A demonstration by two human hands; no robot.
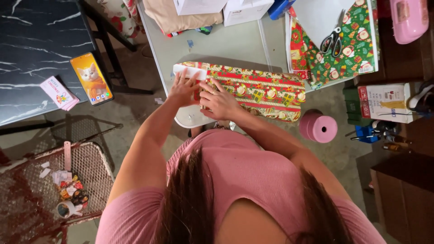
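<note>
A long box wrapped in red, green and gold festive paper (253, 91) lies at the centre of the frame, on the near edge of a pale grey table (226, 45). Both hands press on its left end — the left hand (182, 88) flat, fingers spread beside a white paper flap (190, 71), the right hand (220, 102) fingers curled onto the wrapping. Black-handled scissors (332, 41) rest on a sheet of green patterned gift wrap (357, 56), upper right. A pink cylindrical spool (318, 126) sits on the floor just right of the box.
</note>
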